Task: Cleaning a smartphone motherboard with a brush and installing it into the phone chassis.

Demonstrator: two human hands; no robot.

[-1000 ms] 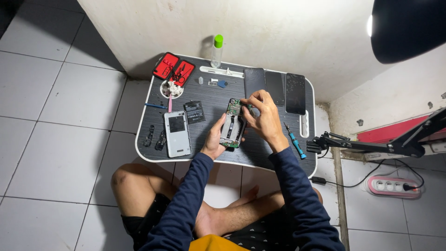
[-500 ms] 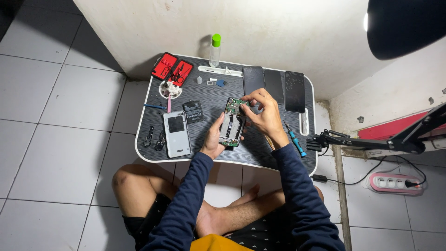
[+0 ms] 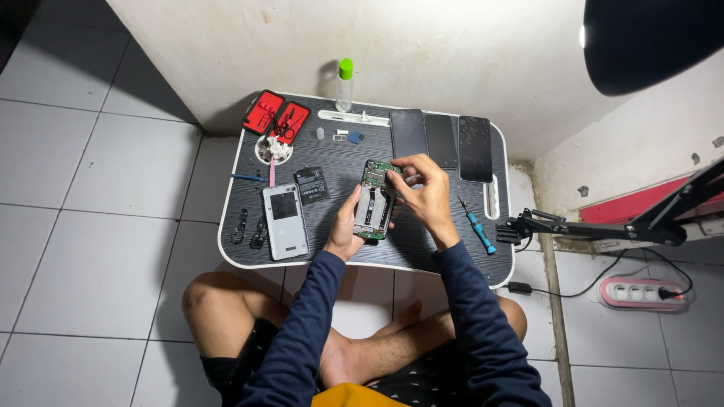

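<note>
An opened phone with its green circuit board exposed lies on the small black lap table. My left hand grips the phone's left edge and lower end. Over its upper right part, my right hand has the fingertips pinched together at the board. Whether those fingers hold a small part is too small to tell. A silver back cover and a black battery lie just left of the phone.
Two phones and a dark screen panel lie at the table's back right. A blue screwdriver is at the right, an open red tool case, a green-capped bottle and a small white dish at the back left. A power strip lies on the floor.
My right hand has shifted slightly up over the top of the phone's board. My left hand keeps its hold on the phone.
</note>
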